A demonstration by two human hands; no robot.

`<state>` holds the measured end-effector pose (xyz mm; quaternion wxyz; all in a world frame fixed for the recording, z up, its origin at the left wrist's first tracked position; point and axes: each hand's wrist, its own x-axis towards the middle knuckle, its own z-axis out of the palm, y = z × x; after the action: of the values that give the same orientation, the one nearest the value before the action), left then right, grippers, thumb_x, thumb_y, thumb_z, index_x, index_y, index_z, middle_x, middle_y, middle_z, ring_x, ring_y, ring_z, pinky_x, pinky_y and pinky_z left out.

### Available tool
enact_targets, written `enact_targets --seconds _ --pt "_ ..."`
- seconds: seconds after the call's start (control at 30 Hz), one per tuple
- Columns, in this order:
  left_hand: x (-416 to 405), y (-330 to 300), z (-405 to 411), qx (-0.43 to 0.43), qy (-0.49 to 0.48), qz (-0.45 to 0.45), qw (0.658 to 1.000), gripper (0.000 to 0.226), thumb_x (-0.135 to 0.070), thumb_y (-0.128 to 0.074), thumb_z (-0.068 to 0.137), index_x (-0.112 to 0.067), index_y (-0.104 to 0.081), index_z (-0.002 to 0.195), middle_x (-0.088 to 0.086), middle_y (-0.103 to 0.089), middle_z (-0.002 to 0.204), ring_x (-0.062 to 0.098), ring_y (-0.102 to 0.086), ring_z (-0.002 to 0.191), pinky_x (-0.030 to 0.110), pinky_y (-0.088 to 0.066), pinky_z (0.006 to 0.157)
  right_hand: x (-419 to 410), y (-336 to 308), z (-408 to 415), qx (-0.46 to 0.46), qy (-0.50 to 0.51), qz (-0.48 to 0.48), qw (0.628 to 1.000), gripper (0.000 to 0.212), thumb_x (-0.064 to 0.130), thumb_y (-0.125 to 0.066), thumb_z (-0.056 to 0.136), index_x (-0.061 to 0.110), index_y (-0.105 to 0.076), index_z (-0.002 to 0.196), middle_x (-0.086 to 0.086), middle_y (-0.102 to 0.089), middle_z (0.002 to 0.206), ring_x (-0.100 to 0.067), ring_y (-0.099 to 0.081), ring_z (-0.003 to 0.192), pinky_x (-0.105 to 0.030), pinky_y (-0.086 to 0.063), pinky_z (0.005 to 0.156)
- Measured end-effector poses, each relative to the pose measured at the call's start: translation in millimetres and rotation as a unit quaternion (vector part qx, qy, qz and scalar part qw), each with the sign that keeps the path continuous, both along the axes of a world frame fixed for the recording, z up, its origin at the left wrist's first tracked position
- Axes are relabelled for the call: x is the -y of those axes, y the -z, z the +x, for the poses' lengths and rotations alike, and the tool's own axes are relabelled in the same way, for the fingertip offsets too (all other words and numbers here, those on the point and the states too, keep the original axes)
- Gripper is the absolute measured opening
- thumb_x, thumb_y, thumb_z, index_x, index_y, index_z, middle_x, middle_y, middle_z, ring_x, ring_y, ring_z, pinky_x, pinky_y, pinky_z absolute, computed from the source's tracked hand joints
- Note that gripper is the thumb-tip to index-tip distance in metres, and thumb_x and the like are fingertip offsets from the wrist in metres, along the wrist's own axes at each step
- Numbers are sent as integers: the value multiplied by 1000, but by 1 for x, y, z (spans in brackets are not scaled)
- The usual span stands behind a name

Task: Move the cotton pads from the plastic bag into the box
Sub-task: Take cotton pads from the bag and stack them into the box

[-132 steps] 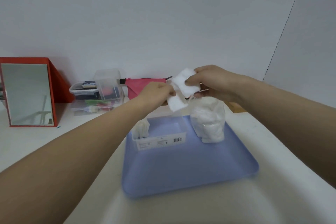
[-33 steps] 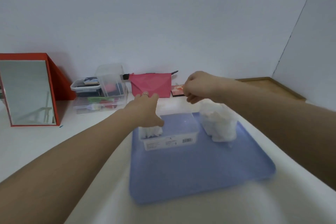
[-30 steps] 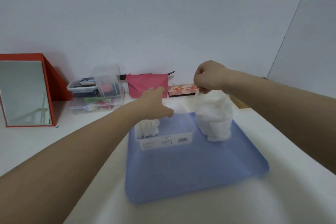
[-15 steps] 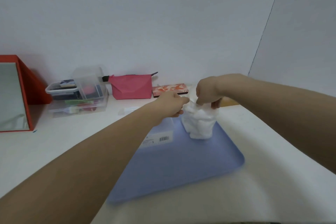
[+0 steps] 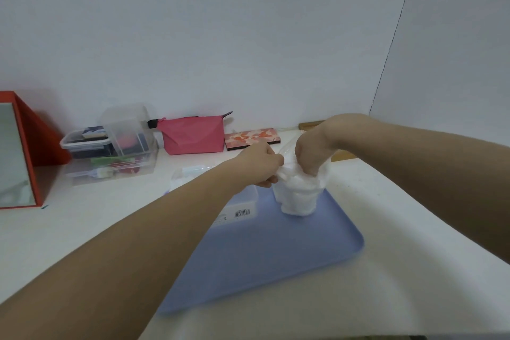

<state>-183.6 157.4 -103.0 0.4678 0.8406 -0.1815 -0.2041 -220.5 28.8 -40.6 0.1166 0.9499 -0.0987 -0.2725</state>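
The plastic bag (image 5: 299, 190) of cotton pads (image 5: 298, 201) stands upright on the far part of the blue tray (image 5: 276, 251), at about one o'clock from the tray's middle, its clear mouth pulled open at the top. The right hand (image 5: 311, 153) now has its fingers plunged down into that mouth among the pads, where half a second ago they only pinched the rim from above; whether they have closed on a pad cannot be told, since the bag hides them. The left hand (image 5: 262, 163), at nine o'clock from the bag, pinches the near edge of the opening between curled fingers and thumb, much as it did a moment before (a second ago it still lay over the box). The clear box (image 5: 242, 205), with a barcode label on its front wall, sits on the tray just beside the bag at its eight o'clock, largely covered by the left forearm, so its contents do not show. Beyond the tray on the white tabletop (image 5: 414, 229), along the wall, lie a patterned flat case (image 5: 252, 138) at twelve o'clock, a pink pouch (image 5: 193, 135) at eleven, stacked clear containers (image 5: 110, 146) at ten and a red-framed mirror (image 5: 16, 152) at nine; the view has shifted slightly rightward since the last frame, leaving only part of the mirror in sight.
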Motion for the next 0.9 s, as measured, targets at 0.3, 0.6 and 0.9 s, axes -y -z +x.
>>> enact_targets --seconds 0.3,0.6,0.9 --pt "-2 1 -4 -22 11 -7 1000 8 -14 -47 96 -9 -51 102 8 -60 101 24 -76 90 42 -59 91 -7 2 -9 -19 -87 -174 981 44 16 -66 85 16 -59 129 -3 -62 124 -24 -61 109 -29 -47 71" --pt "-7 -2 -3 -19 8 -13 1000 8 -9 -44 96 -10 -50 101 11 -56 104 23 -74 80 40 -60 88 1 -2 -20 34 -116 -142 982 32 18 -57 93 17 -61 125 -3 -62 122 -21 -61 104 -22 -43 63" --pt "-7 -2 -2 -17 1 -11 1000 10 -8 -42 97 -10 -50 102 9 -56 103 19 -74 74 39 -60 88 -4 -5 -26 -55 -160 -167 971 43 7 -48 98 19 -51 140 -4 -55 128 -20 -49 99 -22 -38 67"
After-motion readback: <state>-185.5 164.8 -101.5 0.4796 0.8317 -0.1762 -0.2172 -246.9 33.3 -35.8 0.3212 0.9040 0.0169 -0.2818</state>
